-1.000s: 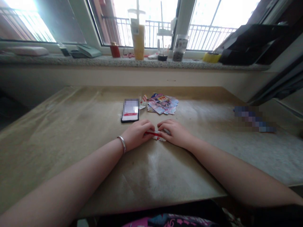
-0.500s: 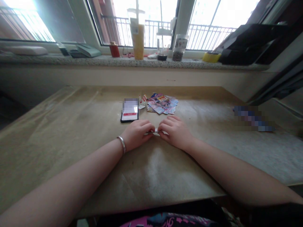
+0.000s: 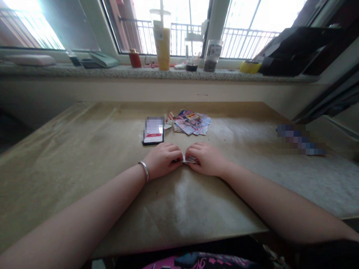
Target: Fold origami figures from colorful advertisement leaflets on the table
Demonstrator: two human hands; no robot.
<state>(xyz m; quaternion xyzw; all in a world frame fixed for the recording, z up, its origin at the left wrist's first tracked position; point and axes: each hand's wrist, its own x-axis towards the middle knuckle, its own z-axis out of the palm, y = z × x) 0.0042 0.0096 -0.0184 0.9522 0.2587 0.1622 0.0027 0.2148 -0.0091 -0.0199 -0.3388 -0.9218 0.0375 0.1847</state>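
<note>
My left hand (image 3: 162, 160), with a silver bangle on the wrist, and my right hand (image 3: 206, 158) rest close together on the brown paper-covered table (image 3: 84, 157). Between their curled fingers they pinch a small folded piece of printed paper (image 3: 189, 160), of which only a sliver shows. A phone (image 3: 153, 131) with a lit screen lies just beyond my left hand. To its right sits a small pile of colourful printed papers (image 3: 192, 122), with a little folded piece (image 3: 169, 120) beside it.
A stone windowsill (image 3: 112, 73) runs along the back with a tall orange drink cup (image 3: 163, 43), a red cup (image 3: 135, 58), jars and a yellow object. A dark case leans at the right. A blurred blue item (image 3: 301, 140) lies on the table's right side.
My hands have drawn closer together over the small paper. The red and white strip seen a second ago is now mostly covered by my fingers.
</note>
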